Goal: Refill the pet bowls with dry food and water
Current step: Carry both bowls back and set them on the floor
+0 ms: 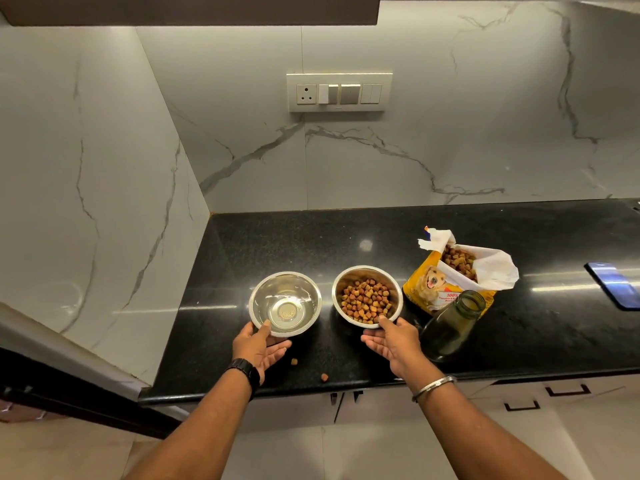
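Observation:
Two steel bowls stand side by side on the black counter (485,341). The left bowl (284,303) looks shiny inside, perhaps with clear water. My left hand (258,348) grips its near rim, thumb over the edge. The right bowl (367,295) holds brown kibble. My right hand (391,341) holds its near rim with the thumb on top. An open yellow dog-food bag (450,278) with kibble showing leans to the right of the bowls. A dark green glass bottle (450,327), uncapped, stands in front of the bag.
Two stray kibble pieces (294,362) lie near the counter's front edge. A phone (616,284) rests at the far right. A marble wall closes the left side, with a switch panel (339,92) on the back wall. Drawers sit below the counter.

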Available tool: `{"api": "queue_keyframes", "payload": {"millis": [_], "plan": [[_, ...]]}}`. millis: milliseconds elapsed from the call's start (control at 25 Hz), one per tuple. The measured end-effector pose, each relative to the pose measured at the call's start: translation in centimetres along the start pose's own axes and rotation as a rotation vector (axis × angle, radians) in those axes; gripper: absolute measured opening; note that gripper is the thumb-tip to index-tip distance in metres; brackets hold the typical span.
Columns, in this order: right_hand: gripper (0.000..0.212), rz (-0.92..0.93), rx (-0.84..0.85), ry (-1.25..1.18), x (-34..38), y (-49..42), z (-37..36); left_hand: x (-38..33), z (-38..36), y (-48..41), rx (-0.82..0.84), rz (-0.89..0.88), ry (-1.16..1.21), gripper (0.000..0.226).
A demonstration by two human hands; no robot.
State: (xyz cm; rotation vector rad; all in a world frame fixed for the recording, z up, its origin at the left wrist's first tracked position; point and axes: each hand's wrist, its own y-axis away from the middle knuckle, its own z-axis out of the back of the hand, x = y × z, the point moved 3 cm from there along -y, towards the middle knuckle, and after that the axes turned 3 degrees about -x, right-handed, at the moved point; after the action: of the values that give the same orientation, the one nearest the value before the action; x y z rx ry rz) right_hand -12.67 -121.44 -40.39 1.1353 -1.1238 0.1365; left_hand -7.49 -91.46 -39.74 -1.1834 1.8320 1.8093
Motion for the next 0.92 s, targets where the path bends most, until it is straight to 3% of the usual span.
{"api": "queue_keyframes", "payload": {"millis": [240,560,920], "plan": [[0.027,0.003,-0.030,-0.046,0.3,-0.6,-0.6,-0.1,-0.1,0.3,0.060,-0.001,0.028,0.031],[0.027,0.044,-0.069,-0.046,0.8,-0.7,-0.8,0.1,-0.1,-0.3,-0.005,-0.053,0.027,0.040],[0.025,0.113,-0.077,-0.045,3.8,0.6,-1.0,-1.0,-0.1,1.2,-0.072,-0.106,0.001,0.034]]}}
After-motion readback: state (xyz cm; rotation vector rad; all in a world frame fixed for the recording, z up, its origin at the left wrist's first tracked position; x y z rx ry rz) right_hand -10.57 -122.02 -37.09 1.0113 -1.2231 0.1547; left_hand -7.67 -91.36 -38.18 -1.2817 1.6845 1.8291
